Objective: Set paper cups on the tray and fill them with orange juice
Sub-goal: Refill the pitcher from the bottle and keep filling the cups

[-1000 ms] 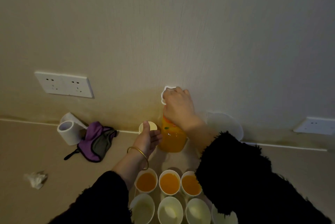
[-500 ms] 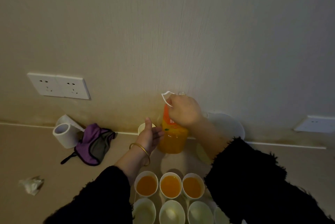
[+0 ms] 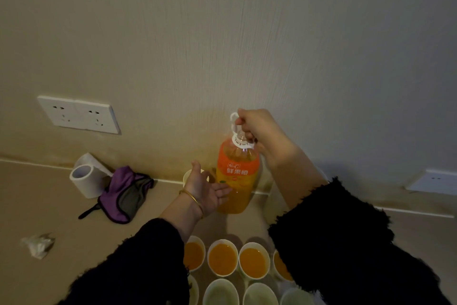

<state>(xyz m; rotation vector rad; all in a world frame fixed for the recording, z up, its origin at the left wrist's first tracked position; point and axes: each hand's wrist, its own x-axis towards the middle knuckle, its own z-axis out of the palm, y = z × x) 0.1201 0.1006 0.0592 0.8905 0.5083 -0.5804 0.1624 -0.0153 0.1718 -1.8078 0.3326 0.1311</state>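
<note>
Risk first: the juice bottle [image 3: 237,176] is large, mostly full, and gripped only at the top by its thin white carry handle [image 3: 234,123]. It is therefore likely to swing or rotate when you bring it over the cups, and a swing at the neck would throw the stream wide of a rim. The four filled cups [image 3: 222,259] in the far row stand between the bottle and the empty cups [image 3: 220,292] in the near row. You must pass over full cups to reach the empty ones, so a low bottle base or a trailing sleeve [image 3: 346,243] could knock one over. Light paper cups are also likely to tip under a heavy first gush. Whether the cap is on cannot be determined. Your right hand [image 3: 259,131] is closed, its fingers curled through the handle at the bottle neck. Your left hand [image 3: 207,188] is spread flat, palm up, fingers straight, with the fingertips touching the lower side of the bottle; it grips nothing. The bottle stands upright near the wall, beyond the cups; whether its base rests on the counter cannot be told. The tray cannot be made out.
</note>
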